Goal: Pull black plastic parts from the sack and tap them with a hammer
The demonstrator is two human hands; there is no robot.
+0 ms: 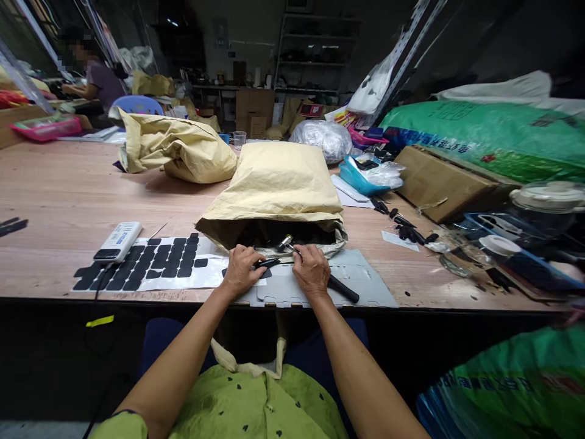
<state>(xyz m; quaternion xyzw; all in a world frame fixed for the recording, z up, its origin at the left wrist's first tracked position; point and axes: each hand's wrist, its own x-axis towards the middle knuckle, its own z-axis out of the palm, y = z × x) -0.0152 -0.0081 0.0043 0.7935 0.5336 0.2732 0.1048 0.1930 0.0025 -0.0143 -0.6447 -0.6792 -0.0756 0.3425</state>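
My left hand is closed on a small black elongated piece that sticks out to the right of the fingers; its exact kind is unclear. Closed around a hammer is my right hand. The hammer's shiny metal head points up and left, and its black handle comes out below the palm. Both hands are low over a grey board at the table's front edge. Just beyond them, a cream sack lies with its dark mouth facing me, dark contents inside.
Left of the hands lies a white sheet with rows of black rounded pads, beside a white power strip. Another cream sack stands behind. On the right are a cardboard box, black pieces and plastic containers. A person sits far left.
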